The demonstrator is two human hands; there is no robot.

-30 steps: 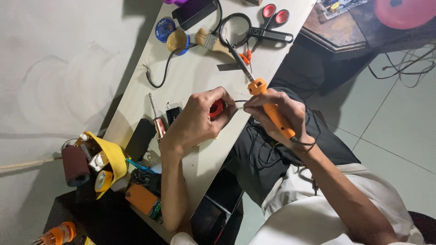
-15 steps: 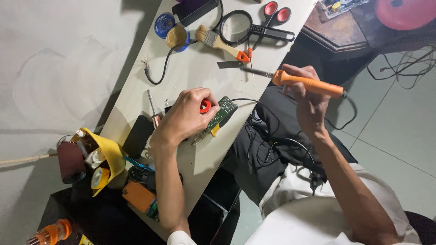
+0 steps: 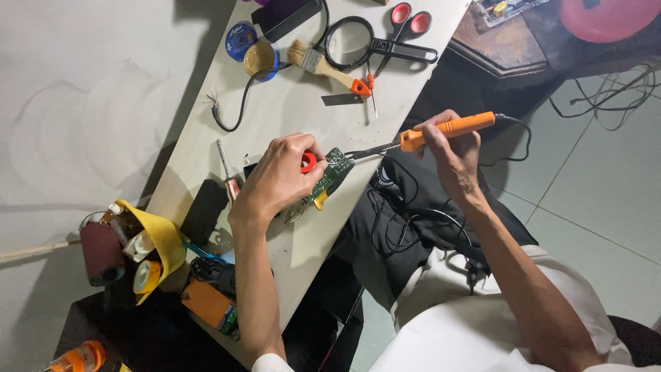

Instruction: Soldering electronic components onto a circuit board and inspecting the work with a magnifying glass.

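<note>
A: State the position of each hand.

B: The left hand (image 3: 282,180) is closed around a green circuit board (image 3: 325,180) and a small red ring (image 3: 308,162), pressing them against the white table (image 3: 289,110) near its right edge. The right hand (image 3: 451,153) grips the orange soldering iron (image 3: 441,131); its tip touches the top of the board.

A: List the surrounding items.

B: A screwdriver (image 3: 226,172) lies just left of the left hand. Further up are a black cable (image 3: 237,103), a paintbrush (image 3: 323,65), a magnifying glass (image 3: 358,45) and red-handled scissors (image 3: 406,17).

A: Any containers?

B: A round blue tin (image 3: 241,38) sits at the table's far end, its gold disc (image 3: 260,58) beside it. A yellow holder (image 3: 162,244) with tape rolls stands at the lower left.
</note>
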